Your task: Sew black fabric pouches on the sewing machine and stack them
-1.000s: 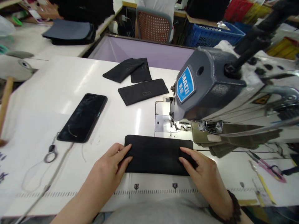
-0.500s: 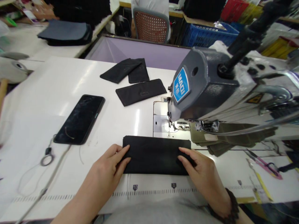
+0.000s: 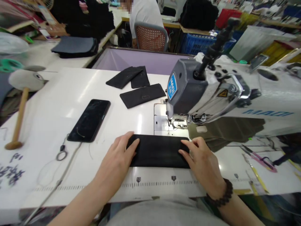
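Observation:
A black rectangular fabric piece (image 3: 160, 152) lies flat near the front of the white table, below the needle area of a sewing machine (image 3: 183, 88). My left hand (image 3: 119, 153) grips its left end, with thumb and fingers closed over the edge. At the right end my right hand (image 3: 199, 157) pinches the fabric between thumb and fingers. Farther back lie several similar black pieces, one of them a fabric panel (image 3: 143, 95) with a small stitched rectangle. Olive-green fabric pieces (image 3: 225, 130) are stacked under the machine arm.
A black phone (image 3: 90, 121) with a ring strap and cable lies on the left. Beyond it rests a mallet (image 3: 21, 110). Pink-handled scissors (image 3: 261, 158) are at the right. A ruler scale (image 3: 157, 183) runs along the front edge. Across the table a person (image 3: 147, 15) sits on a chair.
The camera view has shifted, showing more of the machine and the mallet. Both hands still hold the black fabric piece, the left one now reaching farther over its top left corner.

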A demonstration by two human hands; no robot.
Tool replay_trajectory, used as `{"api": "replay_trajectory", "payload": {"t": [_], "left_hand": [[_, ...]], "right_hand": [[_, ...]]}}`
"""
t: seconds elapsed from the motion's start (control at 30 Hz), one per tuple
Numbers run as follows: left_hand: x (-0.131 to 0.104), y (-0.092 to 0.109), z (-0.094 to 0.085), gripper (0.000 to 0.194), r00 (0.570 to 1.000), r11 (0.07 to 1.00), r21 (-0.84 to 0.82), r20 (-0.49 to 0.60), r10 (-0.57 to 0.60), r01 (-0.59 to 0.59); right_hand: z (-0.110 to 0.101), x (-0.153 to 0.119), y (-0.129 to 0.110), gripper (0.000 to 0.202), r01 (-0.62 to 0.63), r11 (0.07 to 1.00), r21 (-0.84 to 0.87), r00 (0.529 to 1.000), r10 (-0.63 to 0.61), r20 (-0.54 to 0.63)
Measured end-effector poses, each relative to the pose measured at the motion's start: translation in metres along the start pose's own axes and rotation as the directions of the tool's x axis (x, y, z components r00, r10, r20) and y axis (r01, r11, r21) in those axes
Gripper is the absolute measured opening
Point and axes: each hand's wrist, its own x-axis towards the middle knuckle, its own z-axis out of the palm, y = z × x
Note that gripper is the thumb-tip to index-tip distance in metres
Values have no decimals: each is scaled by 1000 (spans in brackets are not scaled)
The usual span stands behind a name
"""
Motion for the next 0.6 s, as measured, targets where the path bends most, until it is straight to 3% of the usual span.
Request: {"api": "replay_trajectory", "payload": {"t": [0.07, 0.13, 0.23, 0.37, 0.47, 0.6], "left_hand": [[6, 1, -3, 36, 977, 979, 0, 67, 204, -205], [14, 7, -6, 37, 933, 946, -8, 162, 320, -323], [27, 24, -10, 31, 941, 968, 48, 251, 229, -248], [36, 51, -4, 39, 970, 990, 108, 233, 65, -93], [33, 58, 11, 44, 985, 992, 75, 145, 92, -104], [25, 51, 27, 49, 991, 994, -7, 80, 106, -106]], "right_hand": [[2, 2, -2, 27, 147, 989, -27, 985, -149, -83], [5, 5, -6, 30, 331, 943, -15, 939, -331, -90], [10, 10, -12, 37, 474, 881, 9, 880, -474, -18], [17, 9, -22, 29, 439, 898, -9, 898, -439, 23], [24, 5, -24, 40, 442, 896, -37, 897, -442, 5], [35, -1, -18, 48, 463, 885, -48, 886, -464, -9]]}}
